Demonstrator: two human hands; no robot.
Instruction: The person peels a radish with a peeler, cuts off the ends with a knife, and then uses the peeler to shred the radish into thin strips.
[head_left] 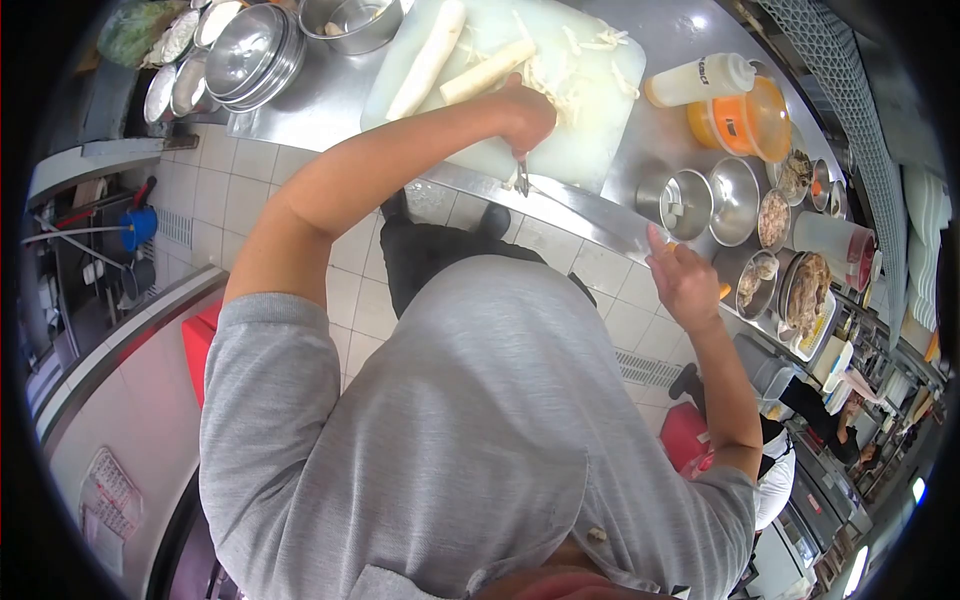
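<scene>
My left hand (526, 118) is closed over the near part of a white cutting board (595, 150). A small forked metal tool that looks like a peeler (522, 180) sticks out below its fist. Just beyond that hand lies a peeled white radish (487, 72), with a longer radish (428, 58) to its left. Pale peel strips (600, 40) are scattered over the board. At the counter's front edge, my right hand (685, 280) grips an orange-handled knife (600, 218). Its long blade points left, toward the peeler.
Steel bowls (250, 55) are stacked at the left. A squeeze bottle (700, 80) and an orange tub (750, 120) stand right of the board. Several steel bowls of food, one with minced meat (773, 218), line the right counter. Another person (835, 420) is at the far right.
</scene>
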